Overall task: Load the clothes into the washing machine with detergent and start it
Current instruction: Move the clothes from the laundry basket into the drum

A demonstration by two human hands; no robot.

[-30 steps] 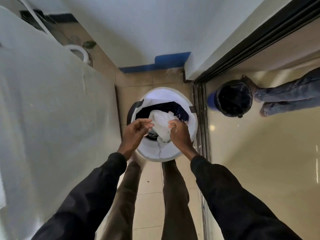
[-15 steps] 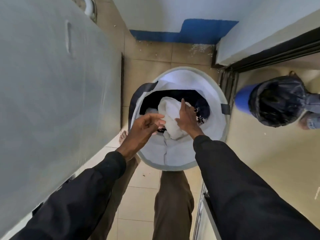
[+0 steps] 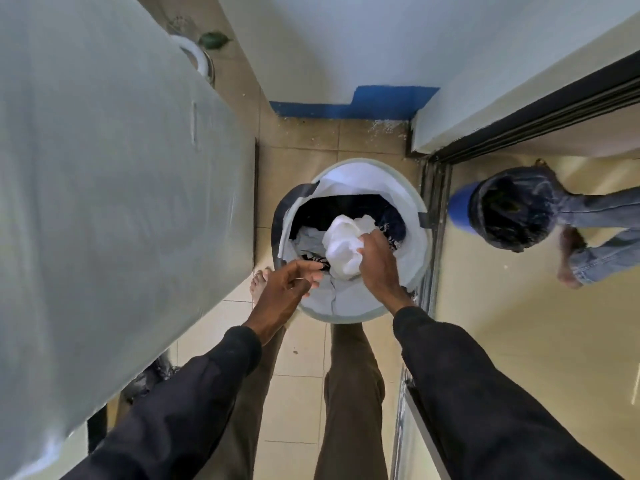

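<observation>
A round white laundry basket (image 3: 414,202) stands on the tiled floor in front of my feet, holding dark and light clothes. My right hand (image 3: 377,263) grips a bunched white garment (image 3: 341,245) above the basket's middle. My left hand (image 3: 287,287) hovers over the basket's near left rim, fingers loosely curled, with nothing clearly in it. A dark striped cloth (image 3: 313,260) lies just beyond its fingertips. The washing machine (image 3: 104,188) under a pale plastic cover fills the left side.
A blue bin with a black liner (image 3: 509,209) stands past the sliding door track (image 3: 431,216) on the right. Another person's jeans-clad legs (image 3: 599,237) are beside it. White walls with a blue base strip (image 3: 346,107) close the far end. The passage is narrow.
My right hand has closed on the white garment and raised it slightly. My left hand has drawn back toward the basket's near left rim. The view has shifted a little.
</observation>
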